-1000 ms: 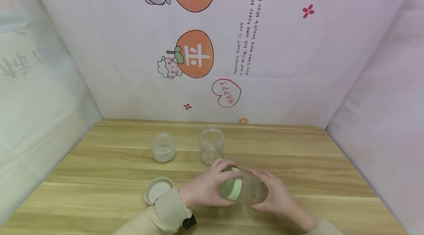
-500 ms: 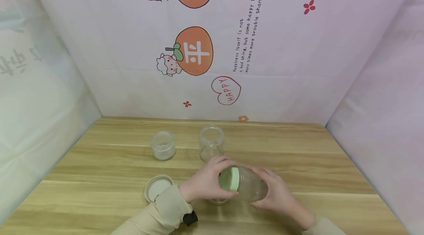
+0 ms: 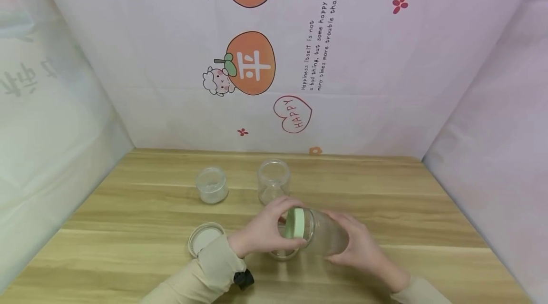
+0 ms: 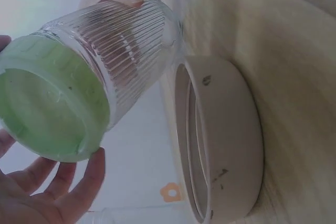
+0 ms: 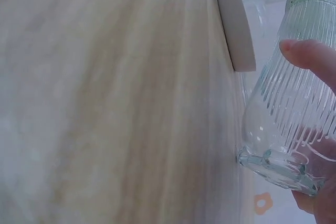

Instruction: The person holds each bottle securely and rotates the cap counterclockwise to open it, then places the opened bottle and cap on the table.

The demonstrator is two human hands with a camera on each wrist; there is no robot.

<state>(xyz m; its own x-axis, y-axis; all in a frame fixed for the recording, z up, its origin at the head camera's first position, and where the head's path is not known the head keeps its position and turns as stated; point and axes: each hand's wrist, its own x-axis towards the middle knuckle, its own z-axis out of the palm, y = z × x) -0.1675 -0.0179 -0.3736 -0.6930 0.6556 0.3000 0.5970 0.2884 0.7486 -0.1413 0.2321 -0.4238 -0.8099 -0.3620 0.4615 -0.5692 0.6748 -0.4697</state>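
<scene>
A ribbed clear glass jar (image 3: 327, 232) is held tilted above the table, its green lid (image 3: 295, 223) end toward the left. My left hand (image 3: 261, 232) grips the lid with curled fingers. My right hand (image 3: 359, 247) grips the jar's body near its base. In the left wrist view, the lid (image 4: 52, 98) sits at the jar's mouth; whether it is loose I cannot tell. Close under the jar lies a round beige lid (image 4: 231, 135), hollow side up. In the head view, a round rim (image 3: 282, 255) shows partly beneath my left hand.
A short clear jar (image 3: 212, 186) and a taller clear jar (image 3: 274, 182) stand open at the back of the wooden table (image 3: 385, 190). Another round lid (image 3: 205, 240) lies by my left sleeve. White printed cloth (image 3: 364, 80) walls the table's back and sides.
The green lid has shifted slightly left and up in the head view, with clear glass showing beside it. A rim beneath my left hand has come into sight. Both hands keep their hold.
</scene>
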